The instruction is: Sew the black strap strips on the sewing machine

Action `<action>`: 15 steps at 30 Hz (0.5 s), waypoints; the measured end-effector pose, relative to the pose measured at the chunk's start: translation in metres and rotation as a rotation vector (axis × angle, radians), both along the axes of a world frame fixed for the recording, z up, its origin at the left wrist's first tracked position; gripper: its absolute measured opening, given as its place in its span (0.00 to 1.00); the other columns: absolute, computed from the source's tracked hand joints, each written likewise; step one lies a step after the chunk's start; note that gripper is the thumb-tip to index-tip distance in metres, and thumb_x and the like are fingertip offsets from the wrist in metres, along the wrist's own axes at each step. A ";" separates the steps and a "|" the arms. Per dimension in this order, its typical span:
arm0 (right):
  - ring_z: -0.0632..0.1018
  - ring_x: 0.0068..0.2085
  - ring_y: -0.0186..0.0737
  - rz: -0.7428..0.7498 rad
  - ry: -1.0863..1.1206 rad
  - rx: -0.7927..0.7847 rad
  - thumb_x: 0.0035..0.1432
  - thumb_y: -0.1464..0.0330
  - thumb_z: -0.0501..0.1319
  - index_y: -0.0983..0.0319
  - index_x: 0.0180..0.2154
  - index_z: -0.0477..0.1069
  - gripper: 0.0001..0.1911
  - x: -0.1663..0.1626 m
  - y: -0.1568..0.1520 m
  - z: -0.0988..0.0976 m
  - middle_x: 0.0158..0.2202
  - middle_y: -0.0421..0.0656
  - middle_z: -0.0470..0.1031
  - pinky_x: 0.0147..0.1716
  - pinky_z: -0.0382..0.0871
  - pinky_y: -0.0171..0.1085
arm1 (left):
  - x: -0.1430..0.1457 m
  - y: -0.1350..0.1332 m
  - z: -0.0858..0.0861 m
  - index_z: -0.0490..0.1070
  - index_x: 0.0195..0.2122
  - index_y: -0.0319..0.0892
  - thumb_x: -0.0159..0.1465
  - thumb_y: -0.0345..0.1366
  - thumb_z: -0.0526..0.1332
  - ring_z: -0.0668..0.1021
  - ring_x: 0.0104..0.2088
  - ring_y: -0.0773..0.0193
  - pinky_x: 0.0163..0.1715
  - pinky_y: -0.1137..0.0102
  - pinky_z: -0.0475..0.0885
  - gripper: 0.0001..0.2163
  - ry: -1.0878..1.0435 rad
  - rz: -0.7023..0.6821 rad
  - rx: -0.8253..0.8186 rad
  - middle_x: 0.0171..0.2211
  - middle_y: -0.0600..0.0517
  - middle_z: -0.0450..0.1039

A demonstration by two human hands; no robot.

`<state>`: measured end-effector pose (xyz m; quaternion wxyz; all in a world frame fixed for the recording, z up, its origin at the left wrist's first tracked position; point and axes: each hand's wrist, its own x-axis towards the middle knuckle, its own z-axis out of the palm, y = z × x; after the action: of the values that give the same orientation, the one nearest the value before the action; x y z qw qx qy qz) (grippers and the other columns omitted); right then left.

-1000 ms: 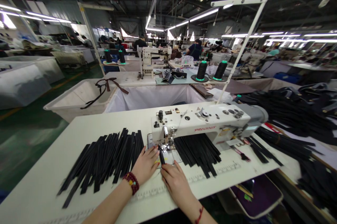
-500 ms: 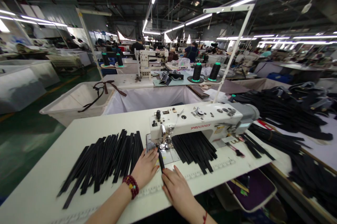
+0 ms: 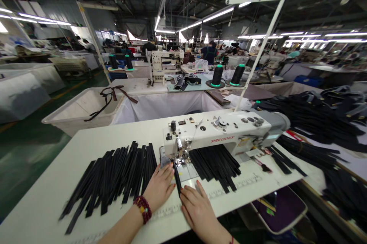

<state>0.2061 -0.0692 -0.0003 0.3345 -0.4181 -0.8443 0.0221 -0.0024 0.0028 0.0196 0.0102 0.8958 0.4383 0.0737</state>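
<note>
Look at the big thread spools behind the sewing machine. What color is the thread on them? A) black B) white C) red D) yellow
A: the two thread spools standing behind the sewing machine are wound with black thread, on green bases.

One word can be read: red lettering that looks like "PRECIOUS", slanted, on the front face of the cream-white metal sewing machine (image 3: pixel 220 133), toward 3 o'clock from its needle end. A printed ruler scale (image 3: pixel 229 190) runs along the near edge of the white counter (image 3: pixel 43 206) at 6 o'clock, but its numbers are too small to read.
</note>
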 end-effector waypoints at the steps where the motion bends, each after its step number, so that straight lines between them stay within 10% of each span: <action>1: 0.76 0.53 0.41 0.001 -0.004 -0.015 0.65 0.69 0.62 0.60 0.49 0.72 0.11 0.000 0.003 0.000 0.49 0.42 0.79 0.70 0.35 0.46 | 0.000 0.002 0.001 0.68 0.59 0.35 0.68 0.35 0.58 0.70 0.63 0.48 0.62 0.45 0.64 0.19 0.002 0.004 -0.003 0.63 0.38 0.68; 15: 0.74 0.54 0.45 0.029 -0.069 -0.104 0.65 0.75 0.58 0.61 0.53 0.72 0.16 -0.006 0.044 -0.003 0.49 0.46 0.78 0.69 0.43 0.55 | -0.001 0.020 -0.006 0.68 0.58 0.39 0.68 0.36 0.55 0.70 0.62 0.48 0.62 0.47 0.64 0.19 0.028 0.028 0.047 0.60 0.40 0.71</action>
<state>0.1998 -0.0251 -0.0029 0.2828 -0.4233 -0.8589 0.0564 -0.0031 0.0231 0.0137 -0.0178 0.8905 0.4490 0.0717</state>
